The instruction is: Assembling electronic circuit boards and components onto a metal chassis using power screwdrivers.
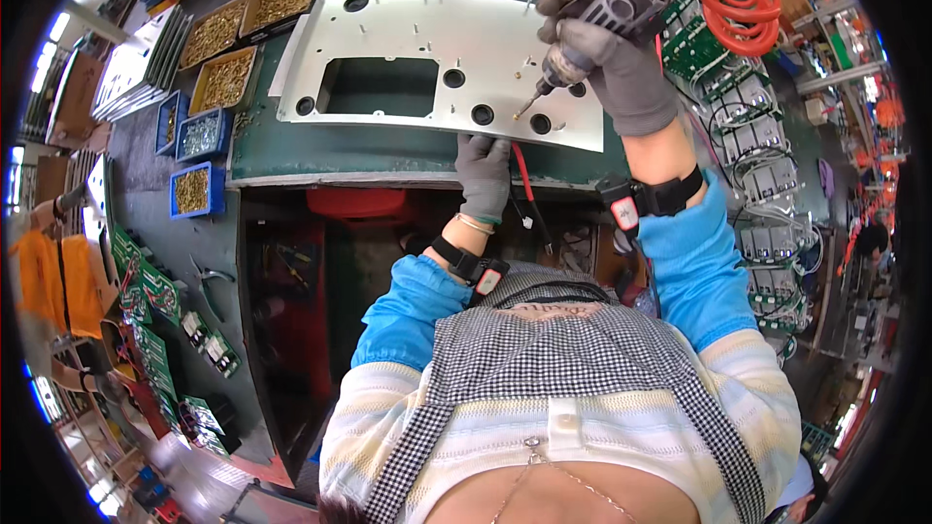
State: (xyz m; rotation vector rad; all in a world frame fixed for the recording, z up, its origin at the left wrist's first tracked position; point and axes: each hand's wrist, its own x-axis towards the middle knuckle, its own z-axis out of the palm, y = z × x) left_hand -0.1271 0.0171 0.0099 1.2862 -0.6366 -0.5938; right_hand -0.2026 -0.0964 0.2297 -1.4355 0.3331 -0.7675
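Evidently, fastening was under way on a pale metal panel [388, 49], which lay flat on the green-topped surface [340, 157] in front of the person. The gloved right hand [626, 68] had its grip wrapped around a power driver [623, 8], whose bit [528, 105] slanted down to the panel's near right portion; whether the tip touched metal could not be told. The gloved left hand [483, 175] met the near edge, its fingertips hidden under the panel, so that its grip, pinching or merely supporting, could not be judged. Black rings [453, 78] already sat around several round holes, and slender posts [363, 28] stood upright across the plate. The work was judged partly complete: the spot under the bit seemed unfinished, while the number of fastenings left could not be read. To the left, trays [255, 38] and blue bins [217, 178] contained ample small hardware.
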